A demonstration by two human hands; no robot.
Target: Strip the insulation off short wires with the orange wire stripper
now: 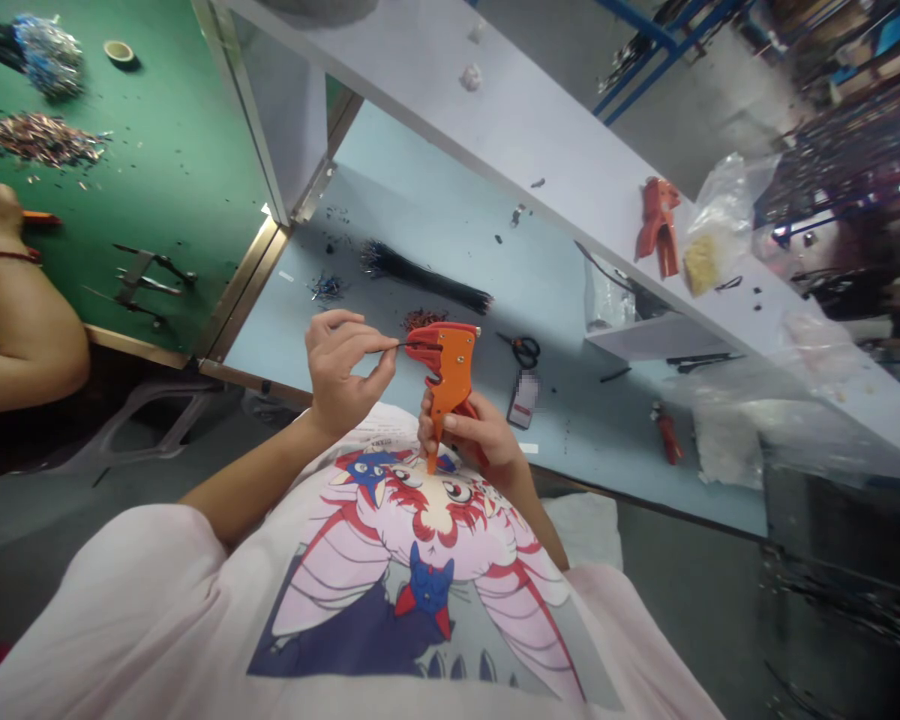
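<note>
In my right hand (480, 430) is an orange and red wire stripper (456, 365), its handles gripped and its jaws facing left. My left hand (345, 365) pinches a thin dark wire (387, 348), whose right end reaches the stripper's jaws; whether they bite on it I cannot tell. Behind the tool, a bundle of black wires (427, 278) lies on the light blue table (555, 300). A small heap of reddish-brown scraps (424, 318) shows just above the stripper, and bluish wire clippings (328, 287) lie above my left hand.
Black-handled scissors (525, 350) and a small pale box-like item (523, 400) lie right of the stripper. A white shelf (540, 150) crosses behind, bearing another red stripper (658, 228) and plastic bags (720, 220). Left, a co-worker's arm (30, 310) rests at a green table (172, 130).
</note>
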